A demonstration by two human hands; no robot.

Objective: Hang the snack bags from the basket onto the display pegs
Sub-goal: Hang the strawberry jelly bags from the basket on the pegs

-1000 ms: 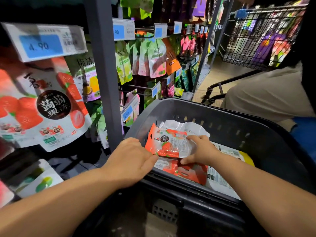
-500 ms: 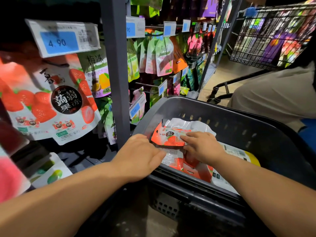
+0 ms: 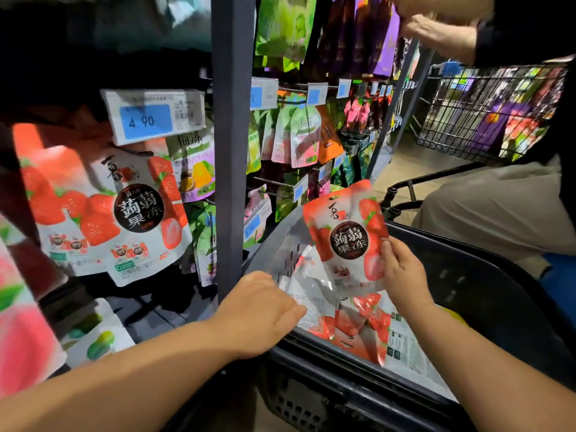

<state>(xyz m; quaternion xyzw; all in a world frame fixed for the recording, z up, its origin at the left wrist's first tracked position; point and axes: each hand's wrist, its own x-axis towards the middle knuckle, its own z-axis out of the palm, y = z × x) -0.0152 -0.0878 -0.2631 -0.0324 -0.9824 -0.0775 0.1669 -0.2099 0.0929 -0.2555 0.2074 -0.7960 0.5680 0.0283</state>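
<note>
bag (image 3: 346, 235) probably pinched by right hand (image 3: 405, 275)

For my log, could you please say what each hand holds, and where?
The right hand pinches the strawberry bag by its lower right edge; the left hand rests at the basket rim, grip unclear.

Dim, it seems — grey upright (image 3: 232, 151), tan floor (image 3: 414, 169).
</note>
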